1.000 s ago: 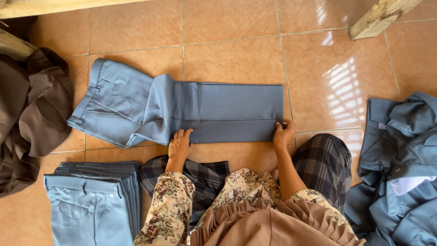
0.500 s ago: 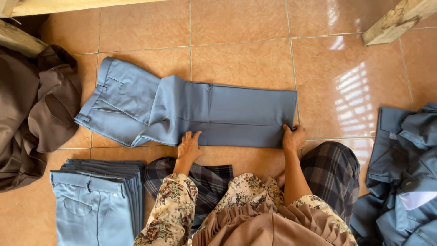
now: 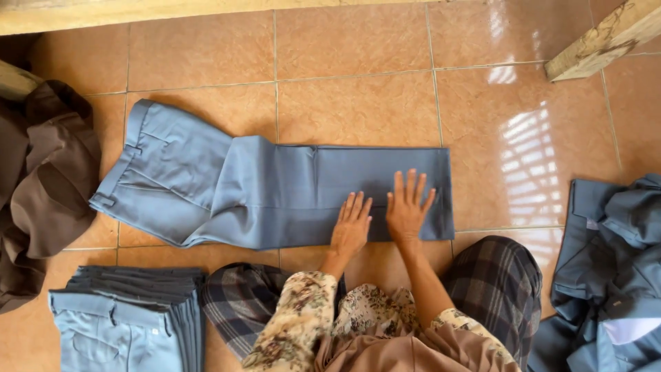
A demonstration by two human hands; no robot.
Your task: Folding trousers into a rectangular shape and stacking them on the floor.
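From a brown garment heap [image 3: 41, 186] and a stack of folded trousers [image 3: 127, 320], grey-blue trousers [image 3: 275, 193] stretch across the tiled floor [image 3: 358, 89], where the left hand [image 3: 351, 227] and right hand [image 3: 407, 210] press flat, fingers spread, gripping nothing, before a grey-blue pile [image 3: 613, 275].

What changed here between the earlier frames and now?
Both hands left the near edge of the folded blue-grey trousers: the left hand and right hand came together, lying flat and open on the leg section. The trousers stayed spread on the tiled floor.
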